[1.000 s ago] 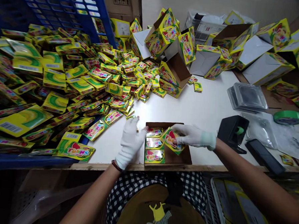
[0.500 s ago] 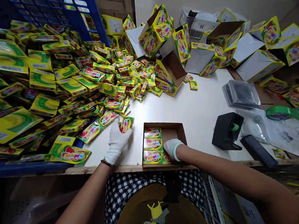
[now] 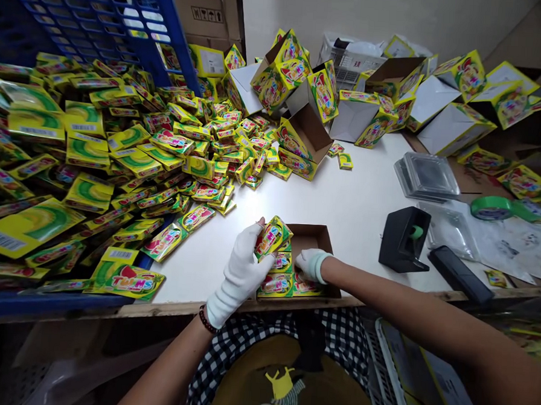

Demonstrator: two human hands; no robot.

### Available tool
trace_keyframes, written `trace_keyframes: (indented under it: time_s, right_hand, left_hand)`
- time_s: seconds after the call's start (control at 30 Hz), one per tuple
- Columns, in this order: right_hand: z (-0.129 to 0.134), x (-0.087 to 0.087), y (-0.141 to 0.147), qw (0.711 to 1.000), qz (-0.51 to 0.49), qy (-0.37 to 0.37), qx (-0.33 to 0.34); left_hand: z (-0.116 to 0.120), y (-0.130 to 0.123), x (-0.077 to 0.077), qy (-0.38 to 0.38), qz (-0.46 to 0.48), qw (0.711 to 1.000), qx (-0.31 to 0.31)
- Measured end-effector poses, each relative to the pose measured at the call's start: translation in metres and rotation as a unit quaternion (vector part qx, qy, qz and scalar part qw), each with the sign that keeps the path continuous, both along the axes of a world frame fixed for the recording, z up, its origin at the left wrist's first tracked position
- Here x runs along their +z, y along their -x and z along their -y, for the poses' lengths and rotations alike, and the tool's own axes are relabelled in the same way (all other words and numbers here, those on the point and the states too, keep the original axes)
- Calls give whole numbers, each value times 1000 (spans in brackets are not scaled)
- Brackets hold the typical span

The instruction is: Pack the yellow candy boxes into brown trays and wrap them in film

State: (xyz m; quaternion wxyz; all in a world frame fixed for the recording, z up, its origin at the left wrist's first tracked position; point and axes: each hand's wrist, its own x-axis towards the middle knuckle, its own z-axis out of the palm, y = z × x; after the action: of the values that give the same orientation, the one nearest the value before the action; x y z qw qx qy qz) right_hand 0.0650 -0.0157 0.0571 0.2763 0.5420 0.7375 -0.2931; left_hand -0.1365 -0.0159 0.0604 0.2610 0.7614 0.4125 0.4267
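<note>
My left hand, in a white glove, grips a small yellow-green candy box over the left side of an open cardboard box. The held box is tilted, its printed face up. Inside the cardboard box, small boxes lie flat along the left side. My right hand, gloved with the fingers curled down, is inside at the right, by another small box at the near wall. Its fingertips are hidden, so I cannot tell what they hold.
A large heap of candy boxes fills the left, beside a blue crate. Empty display boxes stand at the back. To the right are a black tape dispenser, clear plastic cases and green tape.
My left hand has moved right from beside the heap to over the cardboard box, carrying the small candy box. My right hand has stayed inside the cardboard box.
</note>
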Motion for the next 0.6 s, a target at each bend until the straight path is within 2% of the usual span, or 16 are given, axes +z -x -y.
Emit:
trace_keyframes:
  time_s: [0.07,0.17,0.27,0.33,0.37,0.43,0.47,0.53,0.6]
  right_hand:
    - [-1,7,-7,1000,-13,-2,-18]
    - [-8,34,-27,997,-51,-42,-51]
    - [-14,65,-41,974,-166,-131,-82]
    - [-17,78,-43,961,-221,-148,-71]
    - [-18,82,-42,966,-214,-136,-56]
    - [-22,84,-38,989,-118,-88,-22]
    - [-24,84,-37,996,-60,-70,-12]
    - [-28,81,-35,998,23,-51,-2]
    - [-30,76,-34,997,60,-45,-3]
  left_hand:
    - [1,-1,1,-21,-18,999,-17]
    - [2,-5,6,-97,-76,992,-36]
    - [6,-20,13,-161,-144,973,-78]
    - [11,-34,14,-172,-178,961,-120]
    - [13,-39,13,-171,-187,958,-138]
    - [12,-43,8,-158,-184,958,-154]
    - [9,-39,5,-146,-175,962,-148]
    - [-8,-17,-3,-118,-165,975,-91]
    - [-36,18,-12,-90,-190,977,23]
